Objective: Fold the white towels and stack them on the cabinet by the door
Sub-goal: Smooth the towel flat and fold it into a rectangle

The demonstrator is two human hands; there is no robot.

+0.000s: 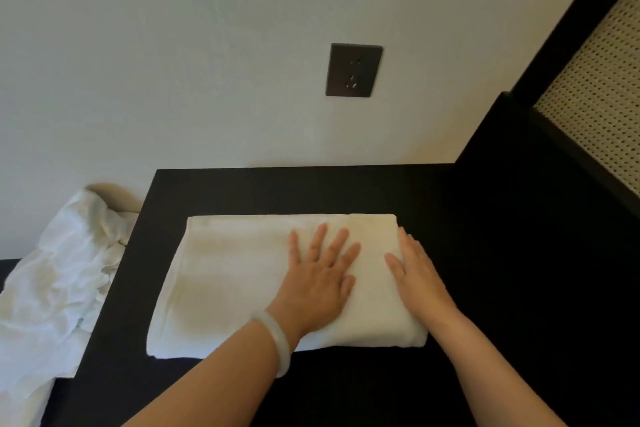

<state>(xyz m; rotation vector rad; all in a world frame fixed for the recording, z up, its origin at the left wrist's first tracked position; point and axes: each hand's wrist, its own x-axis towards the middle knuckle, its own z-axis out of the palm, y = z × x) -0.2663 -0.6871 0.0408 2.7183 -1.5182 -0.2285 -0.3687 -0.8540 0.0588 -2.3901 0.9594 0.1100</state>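
**The cabinet [467, 236] carries one folded towel [225, 274]**

I see the folded towel lying flat on the black cabinet top. The left hand [318, 274] presses on it, fingers spread. The right hand [419, 277] touches its right edge, fingers straight, holding nothing.

Dark wall socket [354, 70] on pale wall — cane-weave panel [599, 87] at right.

The towel [242, 274] is thick, matt white cloth; the cabinet [485, 253] is black and matt. The crumpled heap [52, 288] is thinner, smooth cloth; the bangle [278, 340] looks glossy and milky, the panel [595, 94] woven cane.
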